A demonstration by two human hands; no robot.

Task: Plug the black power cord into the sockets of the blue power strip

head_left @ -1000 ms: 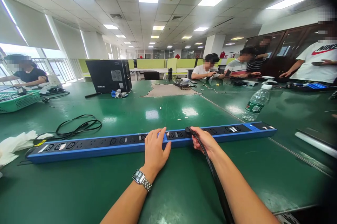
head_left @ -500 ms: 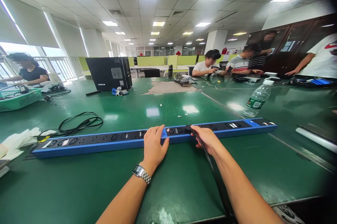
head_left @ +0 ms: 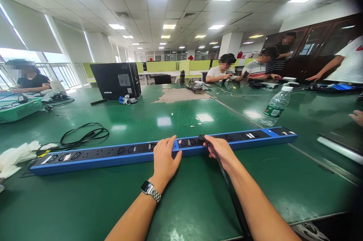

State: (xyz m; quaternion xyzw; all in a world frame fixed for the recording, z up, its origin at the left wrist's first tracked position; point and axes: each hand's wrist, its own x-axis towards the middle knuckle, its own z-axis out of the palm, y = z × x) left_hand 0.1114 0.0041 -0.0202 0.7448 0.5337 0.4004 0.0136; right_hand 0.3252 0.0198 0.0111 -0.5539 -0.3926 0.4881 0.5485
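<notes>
A long blue power strip (head_left: 110, 161) with a black socket face lies across the green table before me. My left hand (head_left: 166, 161) lies over its middle, fingers on the far side and thumb at the near edge, steadying it. Just right of that, my right hand (head_left: 221, 149) pinches a black power plug (head_left: 201, 139) standing at one of the sockets; whether it is fully seated I cannot tell. From the plug a thick black cord (head_left: 231, 190) runs under my right wrist and down over the table's near edge.
A tilted-looking water bottle (head_left: 275, 108) stands behind the strip's right end. Behind its left part lies a coiled black cable (head_left: 85, 135), with crumpled tissue (head_left: 21, 154) at far left. Farther back are a black computer case (head_left: 113, 81) and a green basket (head_left: 24, 110). Several people sit or stand around.
The view has shifted slightly, so the strip and hands appear a little farther left. Both hands keep their places on the strip and plug. A co-worker's hand shows at the right edge.
</notes>
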